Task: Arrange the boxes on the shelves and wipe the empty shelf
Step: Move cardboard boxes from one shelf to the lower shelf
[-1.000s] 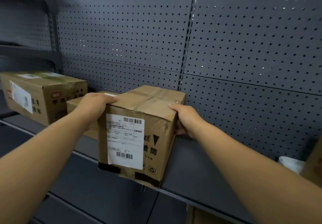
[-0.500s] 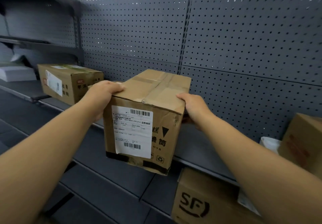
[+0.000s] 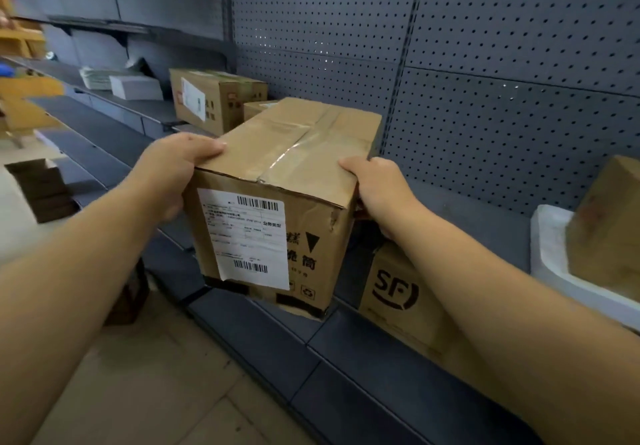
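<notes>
I hold a taped cardboard box (image 3: 287,181) with a white shipping label on its front, lifted off the grey shelf (image 3: 467,212) and out in front of it. My left hand (image 3: 173,171) grips its left side with the thumb on the top edge. My right hand (image 3: 377,188) grips its right side. Further left on the same shelf stand a larger labelled cardboard box (image 3: 214,98) and a small box (image 3: 256,109) behind the held one. On the lower shelf (image 3: 277,334) stands an SF-marked box (image 3: 401,302), partly hidden by my right forearm.
At the right, a brown box (image 3: 609,223) sits in a white foam tray (image 3: 554,254). White stacks of paper (image 3: 135,86) lie on the shelf far left. The perforated grey back panel (image 3: 485,64) rises behind. Beige floor tiles (image 3: 156,375) lie below, with dark cardboard (image 3: 41,188) at left.
The box has come off the shelf toward me and slightly up. The view has swung down and left, showing the lower shelf, the SF box and the floor.
</notes>
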The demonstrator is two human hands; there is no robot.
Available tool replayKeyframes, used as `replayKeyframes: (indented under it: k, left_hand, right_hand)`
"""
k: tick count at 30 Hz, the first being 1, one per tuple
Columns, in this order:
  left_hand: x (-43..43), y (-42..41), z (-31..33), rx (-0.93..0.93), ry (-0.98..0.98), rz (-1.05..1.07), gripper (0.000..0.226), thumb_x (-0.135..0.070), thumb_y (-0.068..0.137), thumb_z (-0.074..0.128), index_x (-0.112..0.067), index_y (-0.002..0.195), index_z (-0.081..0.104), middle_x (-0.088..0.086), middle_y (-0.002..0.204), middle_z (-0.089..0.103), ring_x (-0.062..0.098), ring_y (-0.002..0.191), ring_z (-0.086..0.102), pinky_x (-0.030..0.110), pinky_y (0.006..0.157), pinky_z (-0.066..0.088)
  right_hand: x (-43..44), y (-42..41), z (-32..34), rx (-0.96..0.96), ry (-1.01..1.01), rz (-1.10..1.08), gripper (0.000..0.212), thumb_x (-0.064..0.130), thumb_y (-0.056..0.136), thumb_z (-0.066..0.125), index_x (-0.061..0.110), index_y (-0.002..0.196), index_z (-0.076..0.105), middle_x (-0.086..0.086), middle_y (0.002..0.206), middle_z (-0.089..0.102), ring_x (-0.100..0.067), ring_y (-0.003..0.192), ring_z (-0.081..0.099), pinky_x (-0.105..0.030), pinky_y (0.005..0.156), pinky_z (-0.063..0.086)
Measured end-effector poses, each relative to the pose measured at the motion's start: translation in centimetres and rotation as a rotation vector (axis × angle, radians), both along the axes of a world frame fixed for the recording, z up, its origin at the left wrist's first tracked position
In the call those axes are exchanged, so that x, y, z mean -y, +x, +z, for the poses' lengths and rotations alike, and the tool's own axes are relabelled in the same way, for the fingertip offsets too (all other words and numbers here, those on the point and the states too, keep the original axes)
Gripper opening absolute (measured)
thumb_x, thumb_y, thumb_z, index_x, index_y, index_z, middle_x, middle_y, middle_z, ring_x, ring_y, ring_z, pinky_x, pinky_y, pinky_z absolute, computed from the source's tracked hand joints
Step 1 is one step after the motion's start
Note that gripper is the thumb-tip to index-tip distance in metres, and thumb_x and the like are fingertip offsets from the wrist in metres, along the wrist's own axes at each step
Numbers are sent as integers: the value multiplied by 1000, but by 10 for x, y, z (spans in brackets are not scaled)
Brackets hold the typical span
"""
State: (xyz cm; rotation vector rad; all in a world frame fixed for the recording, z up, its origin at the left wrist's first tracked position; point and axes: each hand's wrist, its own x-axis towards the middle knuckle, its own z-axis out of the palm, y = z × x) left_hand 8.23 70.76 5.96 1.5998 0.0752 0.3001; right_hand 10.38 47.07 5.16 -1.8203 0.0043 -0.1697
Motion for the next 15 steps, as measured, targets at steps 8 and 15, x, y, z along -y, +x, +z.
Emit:
replayKeyframes:
  k: [8,15]
  left_hand:
    - [-47,-54,-31,-125,-15,89,36,-29,81,59,-9,111,64,2,67,59,17,56,59,30,57,47]
    - [-55,-50,-73,-138,75,69,20,-23,86,59,-13,101,66,10,83,64,25,71,61,34,69,50]
  right_hand:
    - [-45,-37,-39,-81,-16,107,59,49,75,57,6,116,55,-8,99,61,-29,94,61,-50,89,53]
    - [-57,-33,-87,-216,-14,117,58,52,74,56,9,112,55,-10,105,63,-32,99,62,-52,93,51]
